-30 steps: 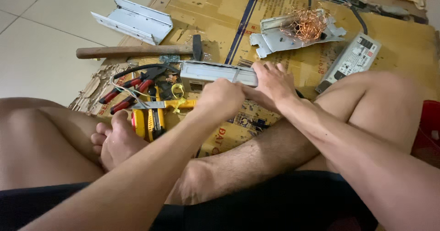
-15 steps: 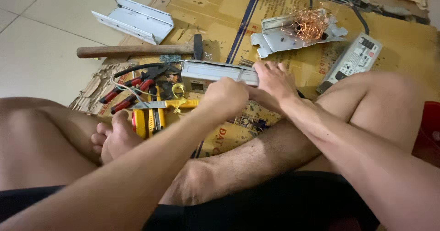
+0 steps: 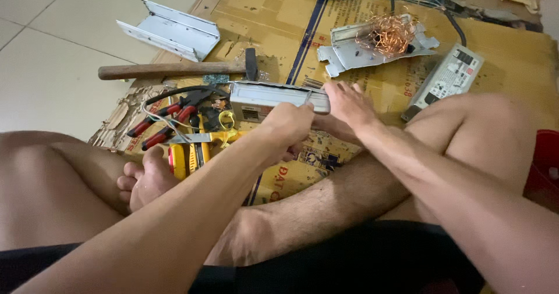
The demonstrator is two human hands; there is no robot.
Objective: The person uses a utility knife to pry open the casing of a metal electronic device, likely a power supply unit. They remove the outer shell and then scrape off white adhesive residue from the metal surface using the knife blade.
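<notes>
Both hands are on the long grey metal casing (image 3: 271, 96), which lies across the flattened brown cardboard sheet (image 3: 262, 8) on the tiled floor (image 3: 52, 55), just ahead of the person's crossed legs. The left hand (image 3: 291, 125) is clenched around the casing's near edge towards its right end. The right hand (image 3: 349, 104) presses down on that same end, fingers spread over the top and partly curled round it.

Compared with a second ago, very little has shifted. The casing sits in the same spot, the left fist has crept slightly to the right along it, and the right hand has kept its place. That reads as steady gripping or prying rather than any lifting or repositioning; no panel looks to have come loose.

Around the work: a wooden-handled hammer (image 3: 174, 69) lies just behind the casing, red-handled pliers (image 3: 166, 119) and yellow-handled tools (image 3: 195, 151) rest to its left near a bare foot (image 3: 145, 180). Further back sit a bent grey metal cover (image 3: 169, 30), a tangle of bare copper wire (image 3: 389, 34) on a flattened metal plate (image 3: 349, 55), and a white rectangular power unit (image 3: 445, 75) beside the right knee.
</notes>
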